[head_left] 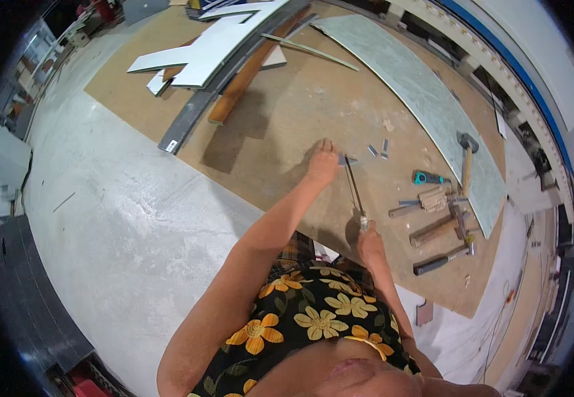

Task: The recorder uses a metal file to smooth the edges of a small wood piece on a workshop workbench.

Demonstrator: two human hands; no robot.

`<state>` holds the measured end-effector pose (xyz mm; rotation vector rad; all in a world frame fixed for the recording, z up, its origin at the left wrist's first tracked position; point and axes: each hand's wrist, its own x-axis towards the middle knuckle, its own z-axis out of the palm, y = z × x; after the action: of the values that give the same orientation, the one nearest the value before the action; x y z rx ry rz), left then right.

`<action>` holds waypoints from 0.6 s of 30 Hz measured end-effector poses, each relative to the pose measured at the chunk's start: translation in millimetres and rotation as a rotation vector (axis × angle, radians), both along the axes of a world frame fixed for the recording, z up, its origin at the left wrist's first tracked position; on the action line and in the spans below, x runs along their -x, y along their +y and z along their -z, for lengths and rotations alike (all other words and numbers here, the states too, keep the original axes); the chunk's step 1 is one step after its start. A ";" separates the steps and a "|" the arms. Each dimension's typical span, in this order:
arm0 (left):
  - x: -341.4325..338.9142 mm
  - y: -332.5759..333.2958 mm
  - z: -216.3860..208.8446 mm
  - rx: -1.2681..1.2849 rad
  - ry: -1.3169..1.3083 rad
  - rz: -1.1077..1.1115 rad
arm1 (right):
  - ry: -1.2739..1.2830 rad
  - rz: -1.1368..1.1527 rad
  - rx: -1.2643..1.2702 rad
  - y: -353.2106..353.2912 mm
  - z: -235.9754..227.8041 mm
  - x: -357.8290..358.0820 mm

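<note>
My left hand [325, 165] presses down on the brown board, its fingers holding a small flat grey piece [348, 160]. In my right hand [370, 245] is a long, narrow saw-like tool [357, 192], gripped by its pale handle. Its dark, thin blade points away from me, and the tip lies at the grey piece, beside my left fingers. Whether the blade has teeth is too small to tell. Just right of the piece lie small grey offcuts [384, 149].
To the right lie a teal-handled tool [428, 178], a rubber mallet [467, 155], a wooden-handled hammer [436, 229] and a black-handled hammer [443, 259]. A long pale green panel [411, 83] spans the far right. White cut panels [211, 53] and a brown wooden strip [241, 86] lie far left.
</note>
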<state>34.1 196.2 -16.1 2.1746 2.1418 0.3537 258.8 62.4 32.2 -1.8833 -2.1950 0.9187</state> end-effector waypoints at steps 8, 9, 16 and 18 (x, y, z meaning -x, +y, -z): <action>-1.4 1.7 7.5 -0.085 -0.139 -0.058 | -0.042 0.010 -0.003 1.6 -20.7 6.4; -2.9 3.6 8.7 -0.109 -0.171 -0.063 | -0.051 0.006 -0.001 0.7 -19.0 4.0; -9.6 3.8 18.3 -0.143 -0.187 -0.079 | -0.081 0.009 -0.027 0.7 -17.4 1.9; -9.1 3.0 18.8 -0.195 -0.206 -0.104 | -0.072 0.023 -0.040 0.1 -19.0 7.2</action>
<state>43.3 199.3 -34.9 2.0173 2.1899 0.7873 251.6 62.4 51.3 -1.9486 -2.2085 0.8089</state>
